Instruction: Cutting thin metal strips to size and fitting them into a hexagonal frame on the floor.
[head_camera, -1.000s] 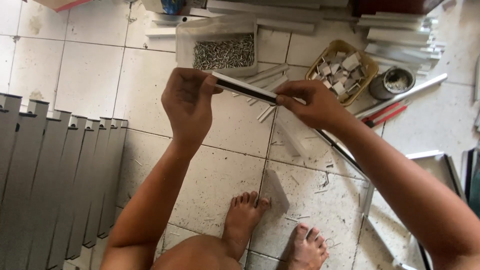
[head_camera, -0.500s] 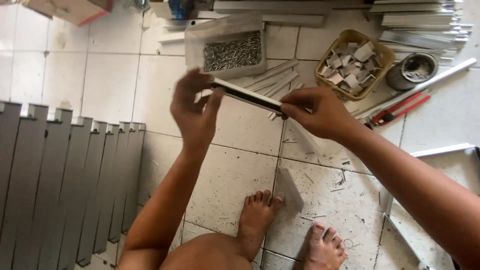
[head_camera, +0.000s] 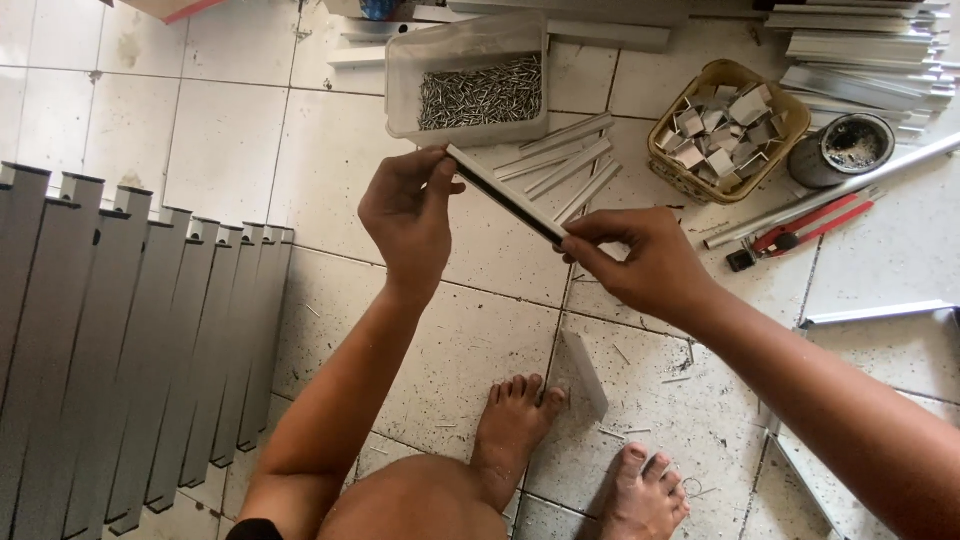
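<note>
L hand (head_camera: 408, 215) & R hand (head_camera: 640, 265) each pinch one end of a thin metal strip (head_camera: 505, 195), held level above tiled floor (head_camera: 230, 140), w/ nail tub (head_camera: 470, 85) within reach.

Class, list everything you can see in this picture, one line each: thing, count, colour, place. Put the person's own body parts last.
Metal strip: one, grey with a dark edge, held between both hands.
Plastic tub of small nails: one, clear, top centre on the floor.
Loose short strips: several, grey, below the tub.
Woven basket of small metal pieces: one, yellow, upper right.
Round tin: one, dark, right of the basket.
Red-handled tool: one, right, on the floor.
Stacked profiles: many, grey, top right.
Long slats: a row, grey, left side.
Tiled floor: white, speckled.
Feet: two, bottom centre.
Left hand: grips the strip's upper end.
Right hand: pinches its lower end.
</note>
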